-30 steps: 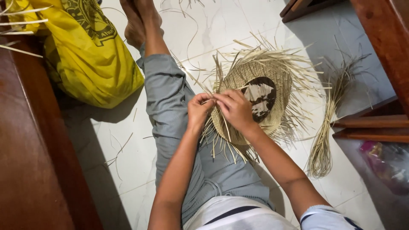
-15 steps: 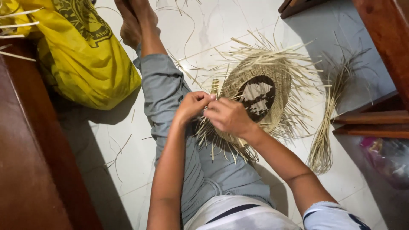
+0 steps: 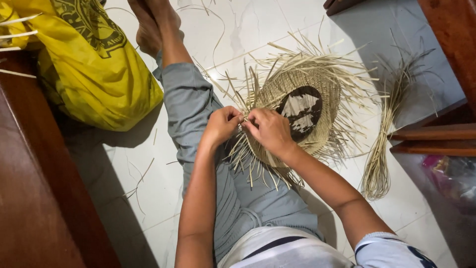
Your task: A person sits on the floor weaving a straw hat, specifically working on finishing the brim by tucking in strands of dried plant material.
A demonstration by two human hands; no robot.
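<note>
A half-woven straw hat (image 3: 317, 84) rests on my lap and the white tiled floor, with loose straw ends sticking out all round its rim. A dark mould shows in its crown (image 3: 301, 110). My left hand (image 3: 221, 125) and my right hand (image 3: 269, 130) meet at the near rim, each pinching straw strands there. My outstretched leg in grey trousers (image 3: 191, 104) runs away from me under the hat.
A yellow bag (image 3: 94, 69) lies on the floor to the left. A bundle of loose straw (image 3: 379, 154) lies to the right of the hat. Dark wooden furniture borders the left (image 3: 34, 198) and the right (image 3: 436, 134). Stray strands litter the tiles.
Both hands have shifted slightly along the hat's near rim, still working the strands. The hat has turned a little.
</note>
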